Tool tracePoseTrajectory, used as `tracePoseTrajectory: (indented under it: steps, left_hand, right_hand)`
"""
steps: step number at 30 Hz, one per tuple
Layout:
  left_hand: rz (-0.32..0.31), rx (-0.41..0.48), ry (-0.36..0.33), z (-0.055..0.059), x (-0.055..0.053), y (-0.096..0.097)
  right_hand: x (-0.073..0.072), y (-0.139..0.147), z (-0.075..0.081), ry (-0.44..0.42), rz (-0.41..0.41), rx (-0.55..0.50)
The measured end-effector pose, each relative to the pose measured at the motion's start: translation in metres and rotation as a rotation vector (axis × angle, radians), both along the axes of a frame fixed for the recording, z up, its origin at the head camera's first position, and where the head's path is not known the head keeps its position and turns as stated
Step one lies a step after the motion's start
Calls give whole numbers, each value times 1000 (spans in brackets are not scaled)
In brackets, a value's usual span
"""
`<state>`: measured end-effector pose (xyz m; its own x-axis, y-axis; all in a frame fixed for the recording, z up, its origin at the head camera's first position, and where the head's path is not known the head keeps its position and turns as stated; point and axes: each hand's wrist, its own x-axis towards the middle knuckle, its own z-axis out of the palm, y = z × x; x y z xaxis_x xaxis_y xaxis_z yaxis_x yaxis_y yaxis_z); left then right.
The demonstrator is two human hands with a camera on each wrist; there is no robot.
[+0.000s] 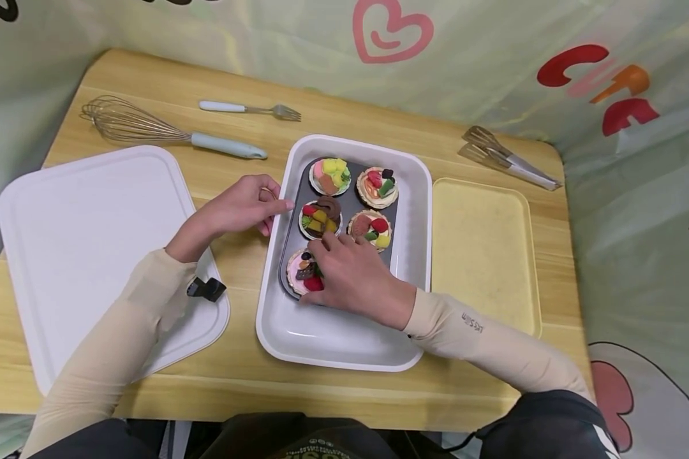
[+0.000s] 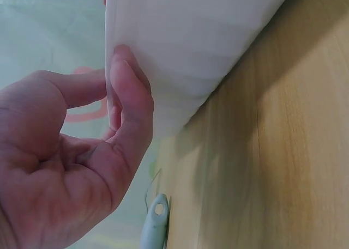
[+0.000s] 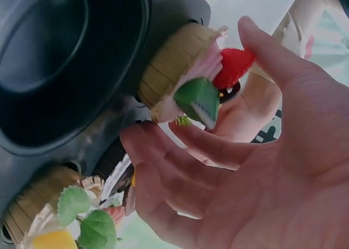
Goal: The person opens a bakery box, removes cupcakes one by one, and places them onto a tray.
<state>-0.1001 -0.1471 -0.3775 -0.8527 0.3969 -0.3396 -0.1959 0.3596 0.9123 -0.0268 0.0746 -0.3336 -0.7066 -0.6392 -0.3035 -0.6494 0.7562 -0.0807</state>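
My left hand [image 1: 247, 205] grips the left rim of a white basin [image 1: 344, 347], thumb on the rim and fingers curled against the outer wall [image 2: 180, 53]. In the basin lies a dark muffin pan [image 1: 353, 167] with several fruit-topped tarts. My right hand [image 1: 358, 274] spans the pink-cream tart [image 1: 298, 271] at the near left of the pan. In the right wrist view, its fingers [image 3: 158, 145] curve at one edge of that tart [image 3: 180, 69], and its thumb stands apart beyond the strawberry [image 3: 234, 66]. A pan cup [image 3: 43, 47] beside it is empty.
To the left, a white tray [image 1: 92, 236] lies under my forearm; a pale yellow tray [image 1: 482, 255] lies right of the basin. Behind are a whisk [image 1: 149, 131], a fork [image 1: 252, 109] and metal tongs [image 1: 508, 159]. Curtains hang around the wooden table [image 1: 390, 398].
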Motion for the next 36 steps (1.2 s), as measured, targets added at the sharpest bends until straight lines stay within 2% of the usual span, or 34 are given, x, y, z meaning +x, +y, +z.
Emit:
tracePoseTrajectory:
  steps: [12, 20, 28, 36]
  left_hand:
    - [4, 7, 4, -2, -1, 1]
    - [9, -4, -1, -1, -1, 1]
    - [15, 11, -4, -3, -1, 2]
    - [21, 0, 6, -3, 0, 2]
  right_hand:
    - [4, -2, -12, -13, 0, -14]
    - [5, -5, -19, -31, -32, -67]
    - [6, -7, -19, -55, -72, -70]
    - [7, -8, -19, -59, -73, -77]
